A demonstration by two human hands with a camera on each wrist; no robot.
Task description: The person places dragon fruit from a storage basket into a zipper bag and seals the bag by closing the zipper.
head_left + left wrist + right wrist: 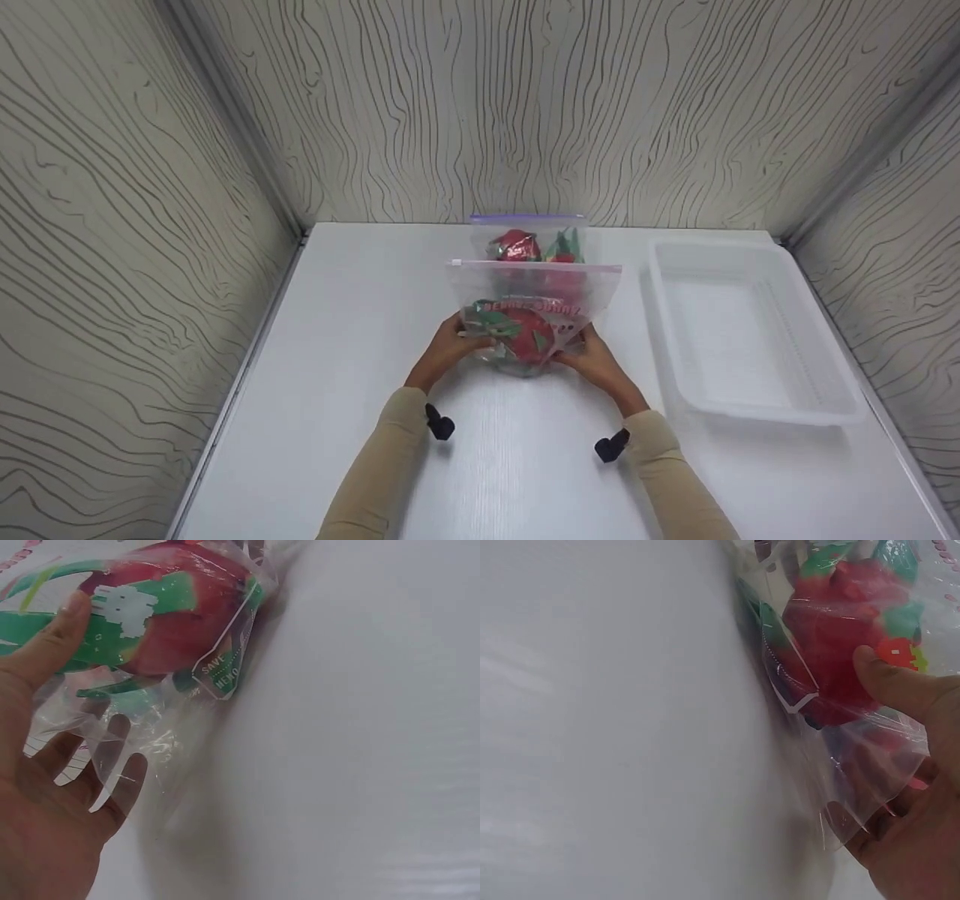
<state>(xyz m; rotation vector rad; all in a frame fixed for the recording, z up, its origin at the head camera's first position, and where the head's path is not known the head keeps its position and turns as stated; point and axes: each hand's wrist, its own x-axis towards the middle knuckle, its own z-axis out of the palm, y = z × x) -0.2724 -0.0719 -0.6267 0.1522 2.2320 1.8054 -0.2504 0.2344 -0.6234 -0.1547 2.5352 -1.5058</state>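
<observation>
Both hands hold the near zip-lock bag [534,315] upright on the white table [360,337], left of the white plastic basket [750,330]. The left hand [448,349] and right hand [596,358] each grip a lower corner, thumbs pressing the red-and-green snack packet [161,611] inside. A second filled bag [529,238] stands just behind. Judged best: squeeze evenly and keep the contents low.

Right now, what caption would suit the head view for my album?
Two hands, left hand and right hand, hold a clear zip bag of red snacks upright on a white table.
</observation>
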